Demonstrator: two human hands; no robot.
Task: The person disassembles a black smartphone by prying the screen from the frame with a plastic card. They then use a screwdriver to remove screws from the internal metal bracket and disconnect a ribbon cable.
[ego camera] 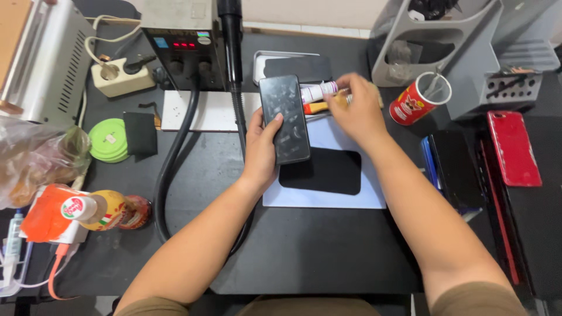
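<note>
Left hand (261, 153) wrapped around a black smartphone (285, 119), thumb across the glass, fingers behind; phone upright over the pale work mat (328, 196). Right hand (355, 111) at two o'clock from the phone, fingers bunched over small glue tubes (319, 92), grip blurred, cannot tell whether closed on one. Red can (417, 99) at three o'clock, red phone (514, 147) beyond. Hot-air station (182, 41) at eleven o'clock.

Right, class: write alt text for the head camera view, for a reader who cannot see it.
Over a black workbench, a person's left hand holds a dark smartphone upright while the right hand reaches among small tubes behind it. Below lies a pale mat with a black pad; a red phone sits to the right.
</note>
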